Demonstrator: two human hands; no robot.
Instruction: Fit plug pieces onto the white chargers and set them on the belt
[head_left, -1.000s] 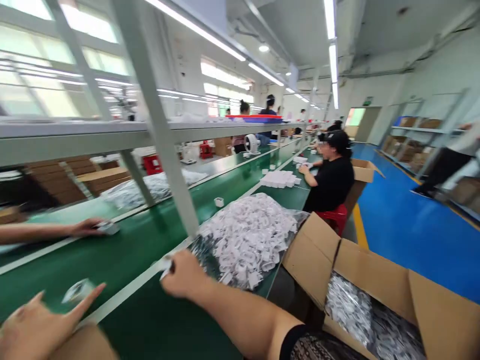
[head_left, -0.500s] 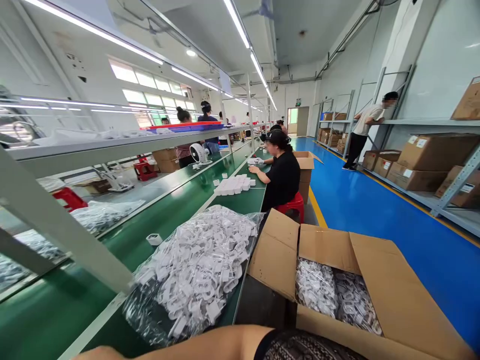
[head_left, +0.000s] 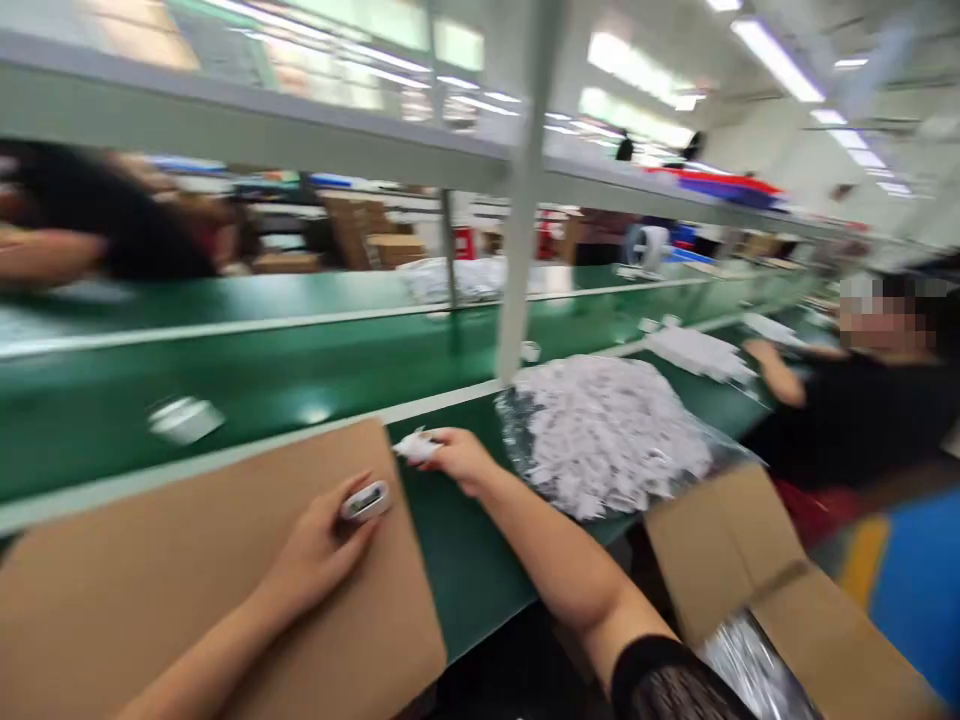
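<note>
My left hand (head_left: 330, 535) is closed around a small white plastic piece (head_left: 366, 502) with a dark slot in its face, held over a brown cardboard sheet (head_left: 187, 590). To its right, my right hand (head_left: 463, 460) pinches one or more small white parts (head_left: 418, 446) near the sheet's far corner. Blur hides their exact shape. Beyond my right forearm, a clear plastic bag (head_left: 607, 435) heaped with small white plastic parts lies on the green bench.
An open carton (head_left: 720, 540) with plastic-wrapped contents stands at lower right. A white post (head_left: 519, 220) rises from the bench beneath a long shelf. One white piece (head_left: 185, 420) lies on the green belt (head_left: 315, 385). A co-worker (head_left: 862, 400) in black sits at right, beside white pieces (head_left: 701, 355).
My view has swung left and down from the aisle to the bench. Both hands now show, each holding white plastic; before, only an arm showed at the bottom edge.
</note>
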